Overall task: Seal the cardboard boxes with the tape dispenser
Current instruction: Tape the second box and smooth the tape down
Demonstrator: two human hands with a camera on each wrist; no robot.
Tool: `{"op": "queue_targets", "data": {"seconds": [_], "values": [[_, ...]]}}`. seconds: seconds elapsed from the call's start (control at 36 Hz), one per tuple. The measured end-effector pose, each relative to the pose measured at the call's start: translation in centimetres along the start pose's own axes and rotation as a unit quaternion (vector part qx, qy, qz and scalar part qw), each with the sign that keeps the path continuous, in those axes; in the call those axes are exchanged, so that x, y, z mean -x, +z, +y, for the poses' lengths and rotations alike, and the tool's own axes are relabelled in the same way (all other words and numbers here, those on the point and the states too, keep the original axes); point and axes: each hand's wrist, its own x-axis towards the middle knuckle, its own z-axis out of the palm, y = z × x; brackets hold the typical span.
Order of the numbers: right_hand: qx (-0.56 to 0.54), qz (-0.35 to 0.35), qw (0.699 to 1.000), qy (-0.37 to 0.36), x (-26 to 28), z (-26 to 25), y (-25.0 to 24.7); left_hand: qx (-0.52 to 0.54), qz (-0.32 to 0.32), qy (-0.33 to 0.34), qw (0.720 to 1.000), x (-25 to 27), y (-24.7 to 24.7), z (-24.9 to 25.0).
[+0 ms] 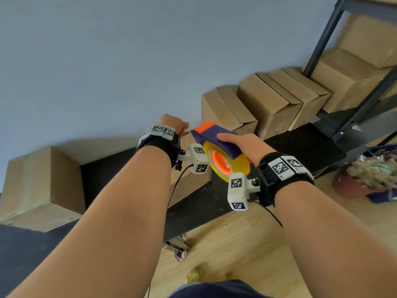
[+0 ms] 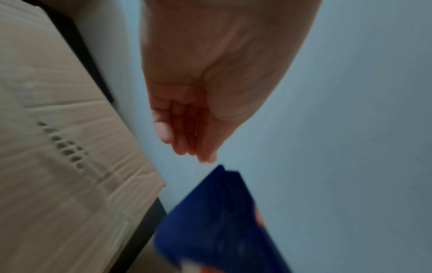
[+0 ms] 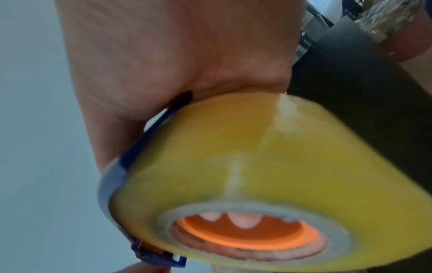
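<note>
Tape dispenser (image 1: 217,145) clasped in right hand (image 1: 247,147); left hand (image 2: 198,114) pinched at its front; boxes (image 1: 268,104) on black bench (image 1: 300,147), blue wall (image 1: 107,61)

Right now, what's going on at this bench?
A person is mid box-sealing. The right hand holds the purple-and-orange tape dispenser, its yellow tape roll loaded, above a black table. The left hand is at the dispenser's front end, fingers bunched; whether they pinch tape is unclear. Cardboard boxes line the wall.
</note>
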Motion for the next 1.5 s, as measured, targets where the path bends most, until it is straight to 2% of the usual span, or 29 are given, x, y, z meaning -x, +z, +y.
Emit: {"op": "queue_targets", "data": {"seconds": [0.25,0.42,0.47,0.58,0.75,0.92,1.08,1.19,1.25,1.28,1.5], "values": [[0.023,0.039,0.999,0.028,0.0,1.3,-0.2,-0.033,0.057,0.034,0.997,-3.6,-1.2,0.0],[0.032,0.062,0.996,0.056,-0.2,2.3,0.3,-0.104,0.044,0.03,0.993,-4.7,-1.0,0.2],[0.036,0.07,0.995,0.065,-0.4,2.2,0.8,-0.187,0.044,0.035,0.981,-5.5,-0.5,-0.2],[0.041,0.077,0.993,0.083,-0.7,1.9,1.5,-0.275,0.014,0.042,0.96,-6.3,0.2,-1.2],[0.03,0.076,0.991,0.108,-0.5,2.4,2.2,-0.335,-0.002,0.057,0.94,-7.3,1.4,-2.2],[0.025,0.09,0.985,0.143,-0.8,3.0,2.7,-0.3,-0.011,0.058,0.952,-8.4,2.1,-3.3],[0.018,0.081,0.986,0.144,-0.8,2.8,2.8,-0.249,-0.034,0.052,0.966,-8.6,2.1,-3.5],[0.015,0.071,0.986,0.15,-0.6,2.5,2.9,-0.21,-0.027,0.057,0.976,-7.5,1.8,-3.6],[0.018,0.069,0.986,0.153,-0.6,2.6,2.9,-0.302,-0.049,0.129,0.943,-7.1,1.9,-4.4],[0.019,0.069,0.986,0.153,-0.6,2.7,2.9,-0.32,-0.043,0.132,0.937,-6.7,2.1,-4.4],[0.044,0.075,0.985,0.151,-0.7,2.5,3.1,-0.272,-0.055,0.085,0.957,-6.6,2.8,-5.0]]}}
